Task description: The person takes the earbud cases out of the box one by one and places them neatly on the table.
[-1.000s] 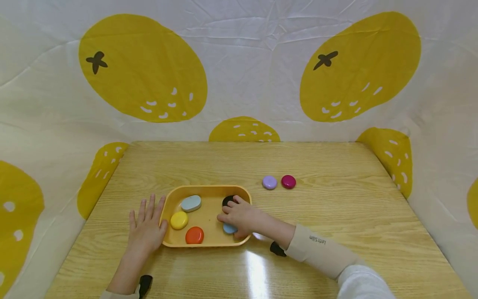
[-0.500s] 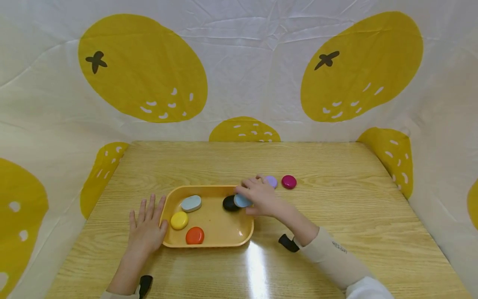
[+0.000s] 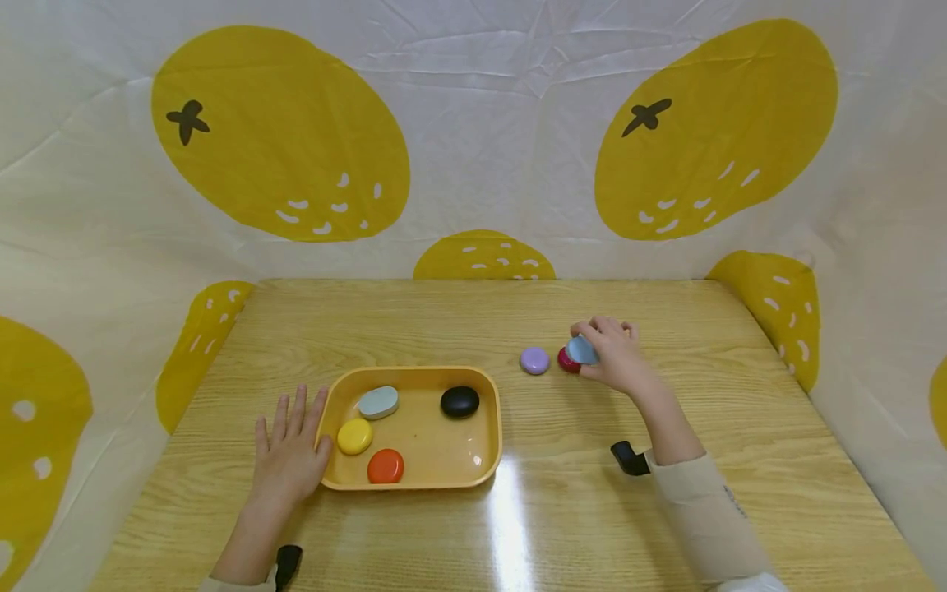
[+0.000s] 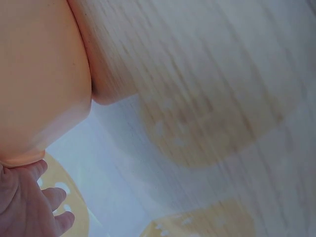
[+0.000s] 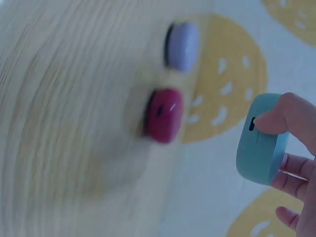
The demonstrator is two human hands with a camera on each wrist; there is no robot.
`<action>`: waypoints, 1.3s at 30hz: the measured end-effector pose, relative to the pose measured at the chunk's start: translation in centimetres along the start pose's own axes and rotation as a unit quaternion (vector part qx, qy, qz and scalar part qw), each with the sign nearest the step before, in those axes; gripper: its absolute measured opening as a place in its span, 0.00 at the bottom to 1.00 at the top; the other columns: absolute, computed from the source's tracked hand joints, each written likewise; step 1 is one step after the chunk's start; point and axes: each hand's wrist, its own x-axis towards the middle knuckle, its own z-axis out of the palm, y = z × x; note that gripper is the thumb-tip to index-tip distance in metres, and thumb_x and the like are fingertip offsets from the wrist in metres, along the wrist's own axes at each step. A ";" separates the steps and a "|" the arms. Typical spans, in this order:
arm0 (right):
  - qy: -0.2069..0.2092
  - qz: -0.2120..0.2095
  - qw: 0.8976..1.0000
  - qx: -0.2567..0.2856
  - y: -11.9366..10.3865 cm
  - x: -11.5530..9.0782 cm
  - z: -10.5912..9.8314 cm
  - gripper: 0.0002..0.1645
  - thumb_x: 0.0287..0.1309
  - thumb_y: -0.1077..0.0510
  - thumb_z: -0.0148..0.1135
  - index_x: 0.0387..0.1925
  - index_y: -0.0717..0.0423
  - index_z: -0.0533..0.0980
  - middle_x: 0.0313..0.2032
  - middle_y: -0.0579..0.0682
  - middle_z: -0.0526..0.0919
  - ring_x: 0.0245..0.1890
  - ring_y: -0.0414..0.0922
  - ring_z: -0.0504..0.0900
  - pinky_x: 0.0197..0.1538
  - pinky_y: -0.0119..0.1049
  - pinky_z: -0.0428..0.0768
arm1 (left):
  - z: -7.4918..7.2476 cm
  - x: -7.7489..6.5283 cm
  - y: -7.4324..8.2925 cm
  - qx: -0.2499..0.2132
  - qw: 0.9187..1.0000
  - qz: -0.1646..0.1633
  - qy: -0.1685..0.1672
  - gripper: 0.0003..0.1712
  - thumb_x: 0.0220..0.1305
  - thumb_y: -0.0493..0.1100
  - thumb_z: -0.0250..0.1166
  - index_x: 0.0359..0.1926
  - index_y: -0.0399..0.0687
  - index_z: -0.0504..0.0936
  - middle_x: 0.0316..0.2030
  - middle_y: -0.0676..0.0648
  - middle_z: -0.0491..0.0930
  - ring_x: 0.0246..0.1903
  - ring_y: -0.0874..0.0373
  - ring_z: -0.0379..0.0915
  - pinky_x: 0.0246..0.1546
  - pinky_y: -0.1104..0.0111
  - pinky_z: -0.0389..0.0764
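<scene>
My right hand (image 3: 620,358) pinches a light-blue rounded disc (image 3: 580,351) over the table, at the crimson disc (image 3: 566,363), which it partly hides in the head view. In the right wrist view the blue disc (image 5: 257,155) is held up off the table, thumb on its face near a small dark slot and fingers behind. A lilac disc (image 3: 534,360) lies to the left of the crimson one. My left hand (image 3: 288,460) lies with straight, spread fingers beside the yellow tray (image 3: 414,486), its thumb at the tray's left rim.
Inside the tray are a black oval piece (image 3: 460,402), a pale grey-blue oblong piece (image 3: 379,402), a yellow disc (image 3: 355,436) and an orange-red disc (image 3: 385,466). A fruit-print cloth (image 3: 503,148) hangs behind the wooden table (image 3: 629,526).
My right hand has lifted the blue disc out of the tray's right side and carried it right, past the lilac disc to the crimson one. The left hand has stayed put.
</scene>
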 end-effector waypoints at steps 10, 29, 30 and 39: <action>-0.080 0.097 0.992 0.001 5.1 -1.5 1.0 0.29 0.41 0.63 0.71 0.48 0.57 0.71 0.42 0.60 0.71 0.46 0.60 0.66 0.50 0.62 0.53 | 0.1 0.0 0.0 0.008 1.000 -0.001 0.000 0.34 0.68 0.46 0.42 0.71 0.46 0.42 0.70 0.35 0.35 0.68 0.37 0.24 0.60 0.39 0.25; -0.154 0.117 0.981 0.026 7.5 -0.8 2.9 0.26 0.45 0.63 0.68 0.48 0.55 0.70 0.45 0.62 0.70 0.48 0.61 0.67 0.50 0.63 0.55 | 0.0 0.1 0.0 0.007 1.000 -0.003 -0.007 0.35 0.68 0.47 0.41 0.71 0.47 0.39 0.70 0.37 0.31 0.68 0.39 0.21 0.60 0.40 0.23; -0.154 0.118 0.981 0.026 7.5 -0.8 2.9 0.26 0.45 0.63 0.68 0.48 0.55 0.70 0.45 0.62 0.70 0.48 0.61 0.67 0.50 0.63 0.55 | 0.0 0.0 0.0 0.006 1.000 -0.003 -0.008 0.35 0.68 0.47 0.41 0.71 0.47 0.40 0.70 0.37 0.31 0.68 0.39 0.21 0.60 0.40 0.23; -0.151 0.116 0.981 0.025 7.0 -0.7 2.6 0.32 0.46 0.63 0.66 0.55 0.55 0.66 0.50 0.64 0.68 0.52 0.63 0.64 0.53 0.65 0.52 | 0.0 0.1 -0.1 0.009 1.000 -0.007 -0.009 0.35 0.68 0.47 0.41 0.71 0.47 0.40 0.70 0.37 0.31 0.68 0.38 0.22 0.60 0.39 0.25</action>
